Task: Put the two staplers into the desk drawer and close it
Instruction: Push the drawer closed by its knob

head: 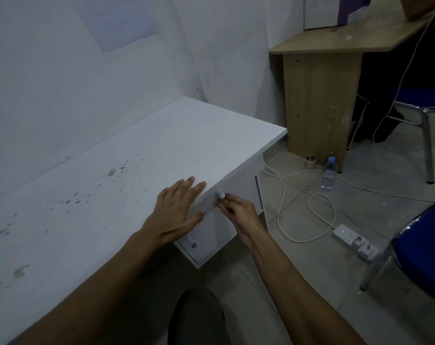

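The white desk [126, 175] has a white drawer front [232, 188] under its near right edge, flush with the desk and shut. A small round white knob [220, 194] sticks out of the drawer front. My right hand [238, 212] has its fingertips touching the knob from just below and to the right. My left hand [179, 210] lies flat on the desk top at the edge above the drawer, fingers spread, thumb hanging over the edge. No stapler is visible anywhere.
A cabinet door [211, 240] with a lock sits below the drawer. On the floor to the right lie a white cable [308, 202], a power strip [355, 239], a water bottle [328, 173] and a cup [311, 161]. A wooden desk [320, 100] and blue chairs [425, 247] stand beyond.
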`<state>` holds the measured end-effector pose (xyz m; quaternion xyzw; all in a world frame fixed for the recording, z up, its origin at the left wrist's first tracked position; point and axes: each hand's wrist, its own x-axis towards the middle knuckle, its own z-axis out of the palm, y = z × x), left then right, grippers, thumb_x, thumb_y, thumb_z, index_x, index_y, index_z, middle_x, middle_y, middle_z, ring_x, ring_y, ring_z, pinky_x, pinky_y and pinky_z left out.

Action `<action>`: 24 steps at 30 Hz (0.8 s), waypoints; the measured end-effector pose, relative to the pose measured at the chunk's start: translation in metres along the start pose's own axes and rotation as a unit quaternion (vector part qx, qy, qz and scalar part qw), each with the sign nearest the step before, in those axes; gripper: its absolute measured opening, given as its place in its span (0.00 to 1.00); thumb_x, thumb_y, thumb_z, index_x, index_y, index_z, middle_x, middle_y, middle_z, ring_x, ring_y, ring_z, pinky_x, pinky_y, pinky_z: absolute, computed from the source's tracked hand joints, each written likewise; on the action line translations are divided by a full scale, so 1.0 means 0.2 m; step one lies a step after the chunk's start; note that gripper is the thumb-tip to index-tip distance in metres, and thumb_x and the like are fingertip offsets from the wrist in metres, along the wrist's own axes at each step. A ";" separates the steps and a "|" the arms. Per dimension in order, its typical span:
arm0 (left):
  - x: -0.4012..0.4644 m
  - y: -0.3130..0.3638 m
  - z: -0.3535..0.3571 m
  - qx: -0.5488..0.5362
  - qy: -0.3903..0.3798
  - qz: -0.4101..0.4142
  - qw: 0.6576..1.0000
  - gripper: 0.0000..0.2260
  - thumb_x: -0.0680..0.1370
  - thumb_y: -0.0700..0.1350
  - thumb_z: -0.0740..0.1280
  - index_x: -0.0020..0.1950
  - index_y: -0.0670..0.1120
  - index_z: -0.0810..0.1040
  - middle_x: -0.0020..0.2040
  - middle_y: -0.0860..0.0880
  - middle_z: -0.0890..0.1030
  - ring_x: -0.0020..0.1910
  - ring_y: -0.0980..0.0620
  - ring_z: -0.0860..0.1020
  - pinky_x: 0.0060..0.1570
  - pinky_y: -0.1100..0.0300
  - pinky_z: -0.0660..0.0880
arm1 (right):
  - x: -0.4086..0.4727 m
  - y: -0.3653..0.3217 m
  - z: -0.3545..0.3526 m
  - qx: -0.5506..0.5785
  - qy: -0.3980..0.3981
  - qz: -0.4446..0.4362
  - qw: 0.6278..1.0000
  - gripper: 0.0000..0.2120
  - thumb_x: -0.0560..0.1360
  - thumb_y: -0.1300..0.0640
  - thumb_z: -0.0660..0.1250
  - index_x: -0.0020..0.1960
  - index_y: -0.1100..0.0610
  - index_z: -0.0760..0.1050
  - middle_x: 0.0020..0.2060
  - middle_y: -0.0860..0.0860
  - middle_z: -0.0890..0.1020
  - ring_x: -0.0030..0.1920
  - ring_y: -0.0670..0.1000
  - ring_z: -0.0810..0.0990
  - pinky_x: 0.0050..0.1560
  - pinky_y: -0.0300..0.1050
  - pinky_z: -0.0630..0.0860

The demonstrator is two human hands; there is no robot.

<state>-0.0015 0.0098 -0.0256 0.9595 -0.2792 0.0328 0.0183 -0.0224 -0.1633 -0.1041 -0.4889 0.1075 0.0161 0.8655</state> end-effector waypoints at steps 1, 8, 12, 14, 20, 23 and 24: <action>0.00 0.00 0.00 0.000 0.001 0.000 1.000 0.28 0.72 0.67 0.46 0.70 0.65 0.41 0.77 0.50 0.50 0.75 0.48 0.47 0.72 0.42 0.47 | 0.02 0.00 0.01 0.005 0.003 0.005 1.000 0.10 0.77 0.62 0.62 0.52 0.54 0.80 0.55 0.56 0.81 0.56 0.53 0.80 0.59 0.45 0.77; -0.01 0.02 -0.02 -0.003 0.004 -0.002 1.000 0.28 0.72 0.65 0.46 0.72 0.62 0.45 0.77 0.50 0.51 0.75 0.49 0.48 0.72 0.44 0.47 | 0.12 -0.01 0.06 0.068 -0.009 0.041 0.997 0.11 0.76 0.65 0.60 0.49 0.57 0.80 0.54 0.58 0.82 0.55 0.53 0.81 0.58 0.45 0.77; 0.00 0.02 -0.02 -0.003 0.005 0.000 1.000 0.28 0.72 0.65 0.45 0.72 0.63 0.45 0.77 0.50 0.51 0.75 0.49 0.48 0.72 0.43 0.48 | 0.17 0.00 0.08 0.080 -0.014 0.052 0.995 0.11 0.78 0.62 0.59 0.54 0.60 0.79 0.55 0.60 0.82 0.56 0.55 0.81 0.61 0.47 0.76; 0.00 0.02 -0.02 -0.004 0.006 -0.004 1.000 0.28 0.72 0.65 0.46 0.71 0.64 0.45 0.77 0.50 0.52 0.75 0.49 0.49 0.72 0.43 0.49 | 0.19 -0.01 0.09 0.087 -0.015 0.061 0.994 0.12 0.78 0.60 0.59 0.56 0.61 0.79 0.55 0.59 0.83 0.56 0.55 0.81 0.62 0.48 0.76; -0.01 0.01 -0.01 -0.012 0.006 -0.004 1.000 0.27 0.73 0.65 0.47 0.71 0.65 0.44 0.77 0.50 0.52 0.75 0.50 0.49 0.72 0.43 0.49 | 0.18 0.01 0.11 0.127 -0.030 0.072 0.989 0.14 0.79 0.62 0.57 0.60 0.61 0.77 0.57 0.58 0.81 0.58 0.54 0.79 0.63 0.48 0.75; 0.00 0.01 -0.01 -0.011 0.013 0.000 1.000 0.27 0.73 0.65 0.46 0.71 0.64 0.45 0.77 0.50 0.52 0.75 0.49 0.49 0.72 0.42 0.49 | 0.15 0.04 0.09 0.124 -0.021 0.078 0.989 0.15 0.80 0.62 0.55 0.63 0.60 0.73 0.56 0.56 0.80 0.59 0.53 0.78 0.63 0.48 0.74; 0.00 0.02 -0.02 -0.018 0.012 0.000 1.000 0.28 0.73 0.65 0.46 0.71 0.63 0.45 0.77 0.50 0.52 0.75 0.49 0.49 0.72 0.42 0.50 | 0.13 0.05 0.09 0.105 -0.006 0.079 0.991 0.14 0.80 0.63 0.55 0.63 0.60 0.72 0.55 0.56 0.81 0.58 0.53 0.79 0.61 0.47 0.75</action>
